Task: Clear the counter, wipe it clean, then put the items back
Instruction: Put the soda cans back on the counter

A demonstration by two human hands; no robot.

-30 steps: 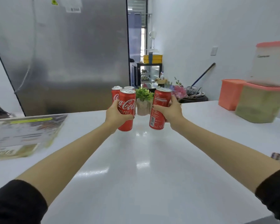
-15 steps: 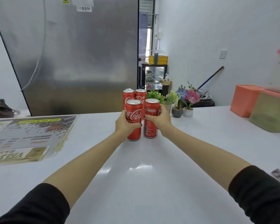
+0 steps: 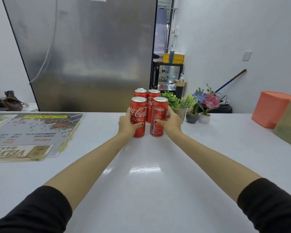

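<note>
The person wears a plain black top of soft, matte fabric. Above the near edge of the white counter (image 3: 146, 190), the left sleeve (image 3: 32, 211) and the right sleeve (image 3: 270, 204) each end in a rounded, slightly bunched hem, and the forearms beyond them are bare. Toward the counter's far edge, the left hand (image 3: 127, 126) and the right hand (image 3: 173, 123) each show a thumbnail painted dark red

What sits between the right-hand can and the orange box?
Head view: the right hand gripping the can, then three small potted plants, then bare counter up to the orange box.
</note>
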